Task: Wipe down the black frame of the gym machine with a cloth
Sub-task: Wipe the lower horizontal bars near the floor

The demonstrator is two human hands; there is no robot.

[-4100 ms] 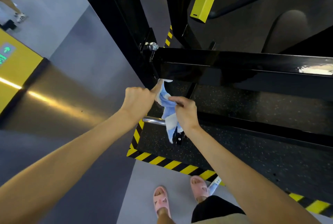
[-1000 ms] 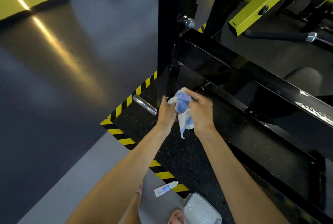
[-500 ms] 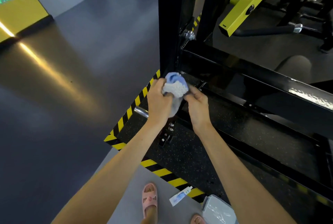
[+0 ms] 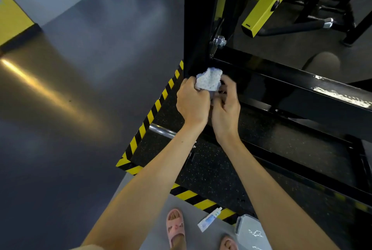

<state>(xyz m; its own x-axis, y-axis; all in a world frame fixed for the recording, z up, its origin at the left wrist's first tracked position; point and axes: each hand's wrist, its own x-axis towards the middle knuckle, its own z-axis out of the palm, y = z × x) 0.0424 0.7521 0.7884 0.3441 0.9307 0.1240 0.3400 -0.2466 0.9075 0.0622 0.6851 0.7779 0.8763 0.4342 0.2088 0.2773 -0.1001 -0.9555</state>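
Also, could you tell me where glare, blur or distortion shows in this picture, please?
Head view: a warm light streak glares off the glossy dark grey floor; a white patch, seemingly a reflection, washes out the black horizontal frame beam; the right hand is motion-blurred at its fingers on the crumpled pale blue cloth, the left hand sharper; the wide lens stretches the forearms.
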